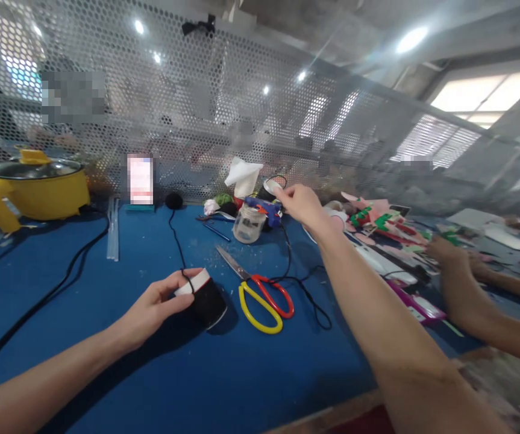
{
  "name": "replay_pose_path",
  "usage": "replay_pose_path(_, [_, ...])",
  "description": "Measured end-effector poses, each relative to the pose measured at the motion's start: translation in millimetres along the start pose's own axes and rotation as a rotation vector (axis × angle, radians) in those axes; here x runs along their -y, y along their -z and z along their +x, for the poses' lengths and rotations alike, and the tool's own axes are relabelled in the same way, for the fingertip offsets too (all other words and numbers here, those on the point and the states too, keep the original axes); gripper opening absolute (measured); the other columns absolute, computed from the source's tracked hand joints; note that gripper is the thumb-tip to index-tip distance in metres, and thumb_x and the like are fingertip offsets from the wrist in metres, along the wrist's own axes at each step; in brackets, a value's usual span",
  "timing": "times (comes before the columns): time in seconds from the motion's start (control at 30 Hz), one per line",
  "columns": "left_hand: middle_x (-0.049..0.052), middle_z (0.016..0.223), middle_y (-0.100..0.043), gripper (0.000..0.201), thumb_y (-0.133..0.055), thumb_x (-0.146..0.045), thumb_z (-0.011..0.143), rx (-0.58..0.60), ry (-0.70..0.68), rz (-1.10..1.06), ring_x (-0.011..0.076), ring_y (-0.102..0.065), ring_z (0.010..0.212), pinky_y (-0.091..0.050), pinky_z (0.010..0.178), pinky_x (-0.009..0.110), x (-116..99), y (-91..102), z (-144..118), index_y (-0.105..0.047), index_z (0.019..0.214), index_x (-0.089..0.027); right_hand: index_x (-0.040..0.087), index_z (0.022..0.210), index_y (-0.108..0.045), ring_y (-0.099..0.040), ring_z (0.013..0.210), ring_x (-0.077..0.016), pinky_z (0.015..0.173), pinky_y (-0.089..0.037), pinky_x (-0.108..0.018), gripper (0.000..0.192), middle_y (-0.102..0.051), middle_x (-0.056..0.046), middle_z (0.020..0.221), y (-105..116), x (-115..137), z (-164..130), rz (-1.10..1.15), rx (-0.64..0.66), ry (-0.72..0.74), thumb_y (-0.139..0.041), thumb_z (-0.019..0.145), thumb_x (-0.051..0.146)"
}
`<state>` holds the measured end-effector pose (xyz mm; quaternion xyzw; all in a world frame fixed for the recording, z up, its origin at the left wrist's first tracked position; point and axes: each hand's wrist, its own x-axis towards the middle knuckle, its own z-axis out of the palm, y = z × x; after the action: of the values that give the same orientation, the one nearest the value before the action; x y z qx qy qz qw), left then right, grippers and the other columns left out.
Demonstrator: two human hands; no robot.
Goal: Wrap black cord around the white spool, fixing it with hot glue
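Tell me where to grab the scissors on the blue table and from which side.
Take the scissors by the handle loops, one yellow and one red, coming from the near side. They lie flat on the table with the loops toward the person and the closed blades pointing away to the left. A black cord lies against the red loop, so lift clear of it.

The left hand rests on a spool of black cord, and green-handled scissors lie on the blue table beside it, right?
Not quite. In the head view the scissors have one red and one yellow handle. The left hand does rest on the black cord spool on the blue table.
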<state>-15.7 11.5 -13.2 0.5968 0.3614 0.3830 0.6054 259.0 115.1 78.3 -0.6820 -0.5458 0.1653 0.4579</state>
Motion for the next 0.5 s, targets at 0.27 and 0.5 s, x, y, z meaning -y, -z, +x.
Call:
replay_pose_path(0.27, [0.01,0.122,-0.051,0.015,-0.059,-0.029,0.072,0.005,-0.06,0.095,0.0282,-0.037,0.118,-0.026,0.096,0.04,-0.4,3.1,0.4,-0.058,0.062,-0.017,0.015,0.053,-0.049,-0.053,0.038,-0.0134,0.037,-0.045,-0.026,0.036,-0.054,-0.004,0.041,-20.9,-29.5,3.1,0.205,0.318,-0.278,-0.053,0.076,0.042])
replay_pose_path(0.5, [0.011,0.124,-0.049,0.015,-0.059,-0.028,0.072,-0.012,-0.07,0.085,0.0271,-0.036,0.12,-0.025,0.097,0.04,7.5,5.3,1.3,-0.057,0.063,-0.017,0.015,0.059,-0.048,-0.047,0.035,-0.0084,0.033,-0.04,-0.019,0.02,-0.049,0.002,0.042,-36.4,-35.0,-2.1,0.347,0.205,-0.151,-0.055,0.074,0.028])
